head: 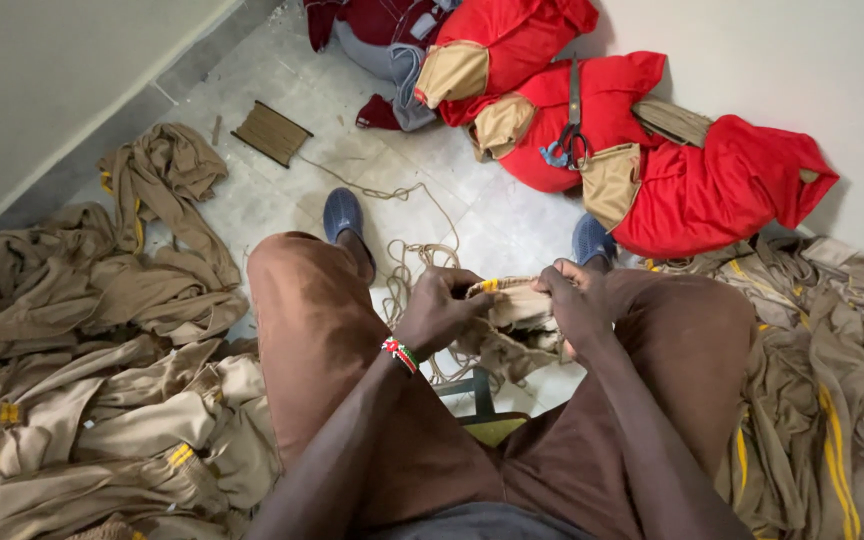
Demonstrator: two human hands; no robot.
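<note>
I sit with brown-trousered knees apart. My left hand (439, 308), with a beaded bracelet at the wrist, and my right hand (574, 300) both grip the gathered waistband of a khaki garment (518, 312) with a yellow stripe, held between my knees. The rest of the garment hangs down under my hands. A tan cord (414, 262) lies coiled on the tiled floor just beyond my left hand and trails away toward a flat bundle of cord (271, 132); whether it runs into the waistband is hidden by my fingers.
Piles of khaki garments with yellow stripes lie at left (102, 380) and right (832, 380). Red and tan garments (672, 170) are heaped by the far wall, with scissors (574, 130) on top. My blue shoes (343, 213) rest on the tiles.
</note>
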